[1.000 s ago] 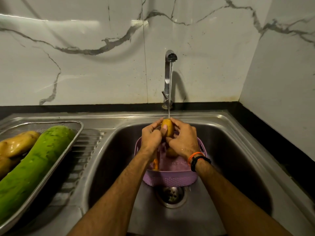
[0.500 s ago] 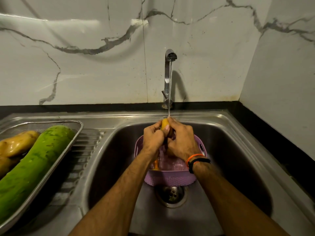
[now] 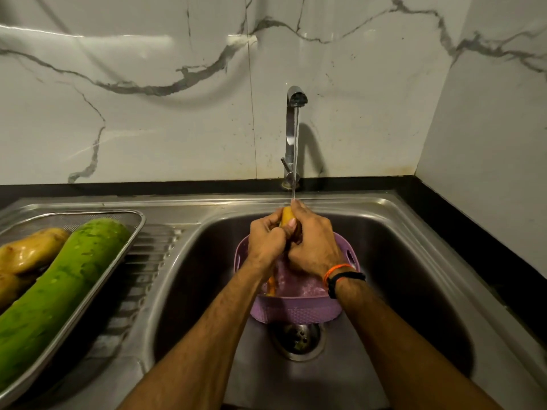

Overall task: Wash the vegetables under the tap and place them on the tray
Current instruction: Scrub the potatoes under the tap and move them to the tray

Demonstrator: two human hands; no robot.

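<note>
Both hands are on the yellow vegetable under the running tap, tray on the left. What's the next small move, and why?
Probably turn the yellow vegetable in the stream a little more. The left hand and right hand cover most of it, so only its top meets the water. Then carry it left to the tray.

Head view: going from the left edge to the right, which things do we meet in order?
Potatoes → green gourd → tray → left hand → right hand, both gripping a yellow vegetable under the tap, above the purple basket.
</note>
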